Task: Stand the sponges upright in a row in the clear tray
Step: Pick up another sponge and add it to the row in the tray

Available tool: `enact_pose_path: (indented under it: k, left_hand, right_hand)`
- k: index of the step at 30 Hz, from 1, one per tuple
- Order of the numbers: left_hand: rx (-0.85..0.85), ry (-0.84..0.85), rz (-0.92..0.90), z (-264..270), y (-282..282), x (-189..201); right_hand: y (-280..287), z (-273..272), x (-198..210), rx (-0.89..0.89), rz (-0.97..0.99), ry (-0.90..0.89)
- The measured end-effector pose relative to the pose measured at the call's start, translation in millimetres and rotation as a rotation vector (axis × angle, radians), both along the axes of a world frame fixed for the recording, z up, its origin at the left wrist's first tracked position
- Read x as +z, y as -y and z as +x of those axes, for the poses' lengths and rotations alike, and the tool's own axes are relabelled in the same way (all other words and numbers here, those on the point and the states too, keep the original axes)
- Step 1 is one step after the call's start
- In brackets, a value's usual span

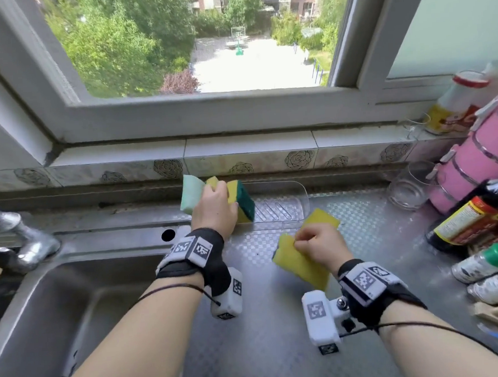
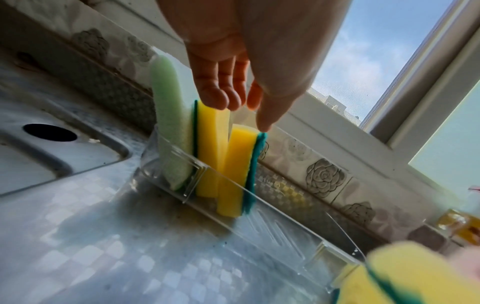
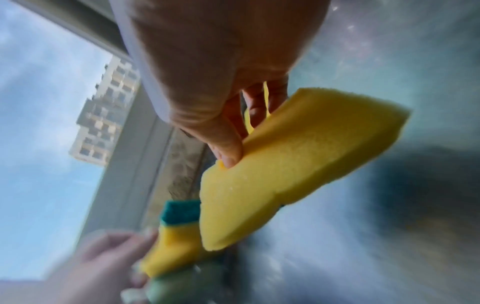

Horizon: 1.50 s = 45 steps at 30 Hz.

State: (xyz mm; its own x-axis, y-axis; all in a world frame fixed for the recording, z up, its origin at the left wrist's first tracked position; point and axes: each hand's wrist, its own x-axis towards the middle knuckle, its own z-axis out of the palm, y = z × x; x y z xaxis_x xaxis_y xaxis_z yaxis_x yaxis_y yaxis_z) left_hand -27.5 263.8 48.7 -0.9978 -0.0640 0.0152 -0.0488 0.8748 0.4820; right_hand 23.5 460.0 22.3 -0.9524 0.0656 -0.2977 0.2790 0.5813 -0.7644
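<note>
The clear tray (image 1: 284, 208) lies on the steel counter by the tiled wall. Three sponges stand upright at its left end: a pale green sponge (image 2: 168, 131), a yellow sponge with a green pad (image 2: 210, 148) and another yellow-and-green sponge (image 2: 237, 172) leaning toward it. My left hand (image 2: 241, 113) rests on their tops with straight fingers, thumb on the third sponge's green edge. My right hand (image 3: 241, 144) pinches a yellow sponge (image 1: 300, 264), thumb pressed into its face, just off the tray's right end. A second yellow sponge (image 1: 319, 217) lies beyond those fingers.
The sink basin (image 1: 60, 316) and faucet (image 1: 20, 237) are at the left. At the right stand a drinking glass (image 1: 408, 187), a pink stacked container (image 1: 473, 157), sauce bottles (image 1: 465, 224) and chopsticks. The tray's right half (image 2: 285, 232) holds nothing.
</note>
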Motion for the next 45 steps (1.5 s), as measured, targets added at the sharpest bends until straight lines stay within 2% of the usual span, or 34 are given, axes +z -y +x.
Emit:
enact_pose_path:
  k: [3, 5, 10, 16, 21, 24, 27, 32, 37, 45]
  left_hand:
    - [-0.065, 0.105, 0.009, 8, 8, -6]
    - [-0.09, 0.161, 0.042, 8, 14, -10]
    - [-0.1, 0.222, 0.102, 4, 24, -21]
    - [-0.107, 0.197, 0.138, 4, 27, -33]
    - [-0.145, 0.172, 0.14, 3, 17, -34]
    - [-0.231, 0.167, 0.13, -2, 4, -27]
    - [-0.279, 0.187, 0.137, -11, -3, -23]
    - [-0.219, 0.191, 0.202, -14, -3, -22]
    - [-0.123, 0.106, 0.446, -5, 2, -25]
    - [-0.159, 0.111, 0.266, 6, 7, -43]
  right_hand:
    - [-1, -41, 30, -0.138, -0.166, -0.169]
    - [8, -70, 41, -0.151, -0.234, -0.238]
    - [39, -114, 24, -0.074, -0.173, -0.233]
    - [43, -121, 0, -0.123, -0.23, -0.242]
    - [39, -120, 8, -0.183, -0.414, -0.235]
    - [44, -115, 15, -0.152, -0.558, -0.195]
    - [48, -114, 18, -0.094, -0.605, -0.176]
    - [34, -115, 16, -0.118, -0.549, -0.171]
    - [27, -123, 4, -0.124, -0.339, -0.193]
    - [66, -134, -13, -0.054, -0.087, -0.18]
